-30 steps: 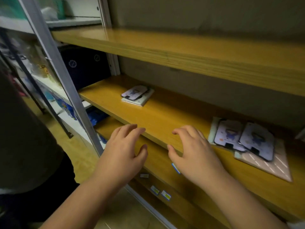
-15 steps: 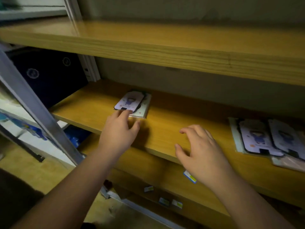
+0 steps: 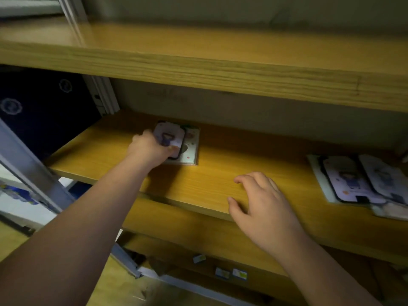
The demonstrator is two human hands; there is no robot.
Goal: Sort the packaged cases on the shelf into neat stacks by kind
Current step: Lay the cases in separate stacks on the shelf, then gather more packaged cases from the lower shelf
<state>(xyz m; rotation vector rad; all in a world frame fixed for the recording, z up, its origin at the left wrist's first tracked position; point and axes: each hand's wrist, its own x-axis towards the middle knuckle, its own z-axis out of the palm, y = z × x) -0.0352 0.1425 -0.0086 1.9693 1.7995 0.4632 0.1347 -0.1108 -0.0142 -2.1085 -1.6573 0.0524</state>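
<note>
Two cases lie far left; the left hand (image 3: 152, 149) pinches the lavender case (image 3: 171, 134), so lift it flat off the white case (image 3: 190, 149) while the right hand (image 3: 262, 208) hovers spread, holding nothing.

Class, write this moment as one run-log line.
left hand: gripping lilac case atop white pack | right hand: open over shelf | right pile: untouched

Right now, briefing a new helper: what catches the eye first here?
The left hand gripping the lilac case atop a small pile at the middle shelf's back left. The right hand hovers open near the front edge, and overlapping lilac cases lie far right.
</note>
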